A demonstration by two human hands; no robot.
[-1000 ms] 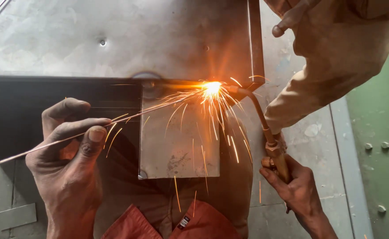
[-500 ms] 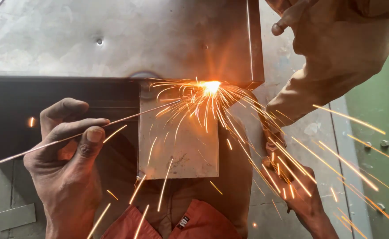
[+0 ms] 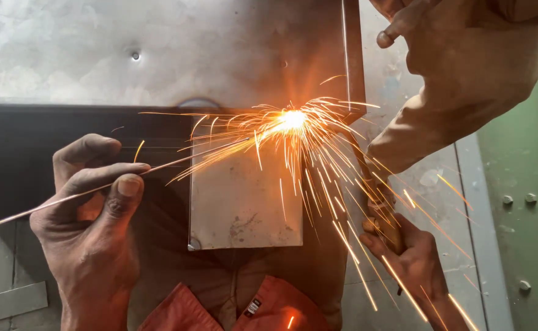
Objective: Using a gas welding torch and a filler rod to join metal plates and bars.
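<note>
The small plate [image 3: 244, 202] lies on the bench [image 3: 159, 55] at its near edge. The rod [image 3: 97, 189] crosses from the left to the plate's far edge; the torch [image 3: 373, 196] stands right of it.

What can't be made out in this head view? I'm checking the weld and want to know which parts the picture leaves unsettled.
- Joint under the flare: washed out by glare and sparks.
- Filler rod in the left hand: far end cut off by the left edge.
- Torch in the right hand: partly covered by fingers and sparks.
- Another person's arm: cut off by the top edge.
</note>
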